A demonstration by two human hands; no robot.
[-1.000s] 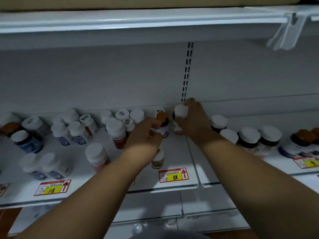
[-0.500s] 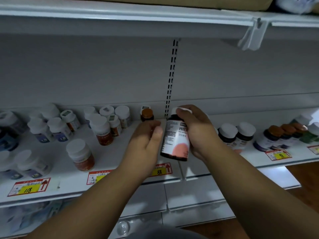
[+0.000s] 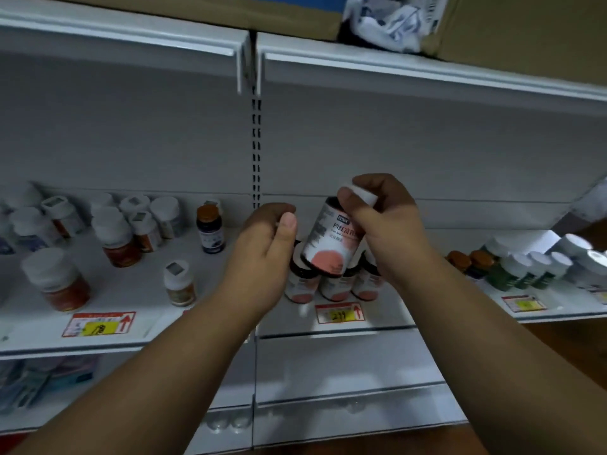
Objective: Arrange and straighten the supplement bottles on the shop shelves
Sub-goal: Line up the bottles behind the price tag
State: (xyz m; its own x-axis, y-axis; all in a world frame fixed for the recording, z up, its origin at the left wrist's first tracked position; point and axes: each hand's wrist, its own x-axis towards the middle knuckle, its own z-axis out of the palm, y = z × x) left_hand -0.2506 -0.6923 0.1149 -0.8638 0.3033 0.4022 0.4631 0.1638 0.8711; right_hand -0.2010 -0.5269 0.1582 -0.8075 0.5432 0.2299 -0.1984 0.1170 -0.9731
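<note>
My right hand [image 3: 384, 224] grips a white-capped supplement bottle [image 3: 328, 247] with a white label and a pink circle, tilted and held in the air above the shelf. Below it stand three matching bottles [image 3: 331, 285] near the shelf's front edge, partly hidden by the held bottle. My left hand [image 3: 262, 254] hovers just left of the held bottle, its fingers curled and holding nothing. A dark blue bottle with an orange cap [image 3: 210, 229] stands alone to the left.
The white shelf [image 3: 230, 310] carries scattered white-capped bottles on the left [image 3: 111, 238] and a row of green and white bottles on the right [image 3: 532, 267]. Price tags [image 3: 340, 312] line the front edge. Cardboard boxes [image 3: 492, 24] sit on the upper shelf.
My right hand lifted the pink-labelled bottle off the back of the shelf and carried it right, over three matching bottles. My left hand let go of the small bottle. The view shifted right.
</note>
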